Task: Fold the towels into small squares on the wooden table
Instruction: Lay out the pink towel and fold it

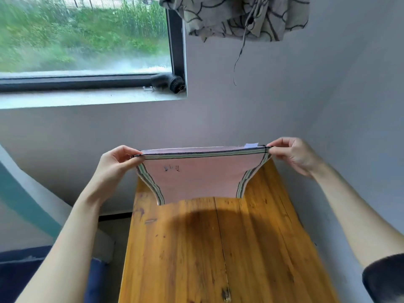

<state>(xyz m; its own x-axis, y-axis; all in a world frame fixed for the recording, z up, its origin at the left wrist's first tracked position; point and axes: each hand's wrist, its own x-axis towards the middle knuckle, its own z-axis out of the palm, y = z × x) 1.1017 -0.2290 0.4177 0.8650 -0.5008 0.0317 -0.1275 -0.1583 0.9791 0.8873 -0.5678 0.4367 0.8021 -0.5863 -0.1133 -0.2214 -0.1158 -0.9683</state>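
Observation:
A pink towel [197,179] with a striped green and grey border hangs stretched in the air above the far end of the wooden table [218,248]. My left hand [115,160] pinches its upper left corner. My right hand [290,155] pinches the upper right corner, where a small white label sticks up. The top edge is pulled taut between the two hands. The towel's lower edge curls inward and hangs just over the tabletop.
The narrow table stands against a grey wall. A window [87,40] with a dark frame is at the upper left, with a black object [168,83] on its sill. Patterned cloth [240,16] hangs at the top. A blue seat [43,276] is at the lower left.

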